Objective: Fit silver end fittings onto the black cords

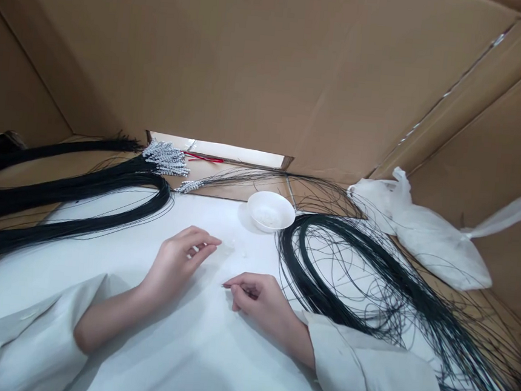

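Over the white tabletop (202, 336), my left hand (177, 258) has thumb and forefinger brought together. Whatever may be between those fingertips is too small to make out. Just beyond them lie a few tiny white pieces (244, 254). My right hand (263, 299) is closed in a pinch, a short dark tip of a thin cord showing past its fingertips. The rest of that cord is hidden by the hand. Behind both hands stands a small white bowl (271, 211) with some pale bits in its bottom. A loose coil of black cords (317, 279) lies right of my right hand.
Bundles of black cords (82, 195) curve along the left, one ending in black-and-white speckled tips (166, 158). A red tie (204, 158) lies at the back. A knotted white plastic bag (439, 241) sits at right. Cardboard walls (235, 65) enclose the table.
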`<state>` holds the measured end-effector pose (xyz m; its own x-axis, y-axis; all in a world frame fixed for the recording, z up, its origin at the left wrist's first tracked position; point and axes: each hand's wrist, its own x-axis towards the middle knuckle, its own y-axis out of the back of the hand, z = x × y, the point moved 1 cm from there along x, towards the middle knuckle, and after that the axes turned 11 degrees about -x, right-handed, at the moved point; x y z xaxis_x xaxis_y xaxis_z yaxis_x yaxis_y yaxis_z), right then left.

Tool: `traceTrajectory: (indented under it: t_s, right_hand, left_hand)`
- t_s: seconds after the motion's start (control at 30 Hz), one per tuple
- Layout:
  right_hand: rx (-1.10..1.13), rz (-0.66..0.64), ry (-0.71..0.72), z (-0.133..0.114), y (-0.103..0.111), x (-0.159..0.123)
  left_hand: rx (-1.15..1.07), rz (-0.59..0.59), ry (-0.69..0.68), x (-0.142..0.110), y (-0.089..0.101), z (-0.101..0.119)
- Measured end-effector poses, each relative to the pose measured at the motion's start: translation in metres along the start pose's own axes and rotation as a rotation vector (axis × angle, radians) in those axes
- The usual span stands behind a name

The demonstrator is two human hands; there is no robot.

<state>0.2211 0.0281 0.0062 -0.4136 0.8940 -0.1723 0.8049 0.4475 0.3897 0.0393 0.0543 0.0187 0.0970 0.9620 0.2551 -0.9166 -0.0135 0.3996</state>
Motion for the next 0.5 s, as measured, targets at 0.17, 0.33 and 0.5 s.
traceTrajectory:
  t_s: [0.17,0.33,0.5]
  right_hand:
    - [-0.065,0.031,-0.001,0.000,0.000,-0.003]
    - [-0.075,0.057,0.050,0.002,0.000,-0.001]
    - [-0.057,0.050,0.071,0.001,0.000,0.000]
  left_hand:
    - [-0.168,0.008,0.302,-0.034,-0.006,0.015]
    - [-0.272,-0.071,0.456,-0.046,-0.013,0.021]
    - [-0.281,-0.113,0.480,-0.044,-0.015,0.017]
